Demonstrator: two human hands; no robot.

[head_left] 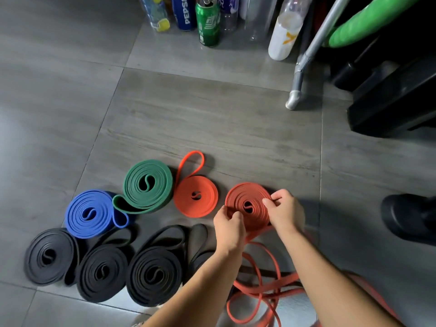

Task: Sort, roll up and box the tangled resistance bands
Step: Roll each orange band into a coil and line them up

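Observation:
A half-rolled red band coil (245, 199) lies flat on the grey floor. My left hand (228, 228) grips its near-left edge and my right hand (284, 210) pinches its right side. Its unrolled tail runs back into a loose red tangle (262, 286) between my forearms. Finished coils lie to the left: an orange one (195, 197) with a loop sticking out, a green one (148, 186), a blue one (88, 213) and three black ones (50, 256) (102, 271) (154, 274). No box is in view.
Bottles and cans, among them a green can (207, 22) and a white bottle (284, 31), stand along the far edge. A metal frame leg (295, 97) and black equipment (391, 100) are at the right, with a black shoe (410, 218) near my right arm.

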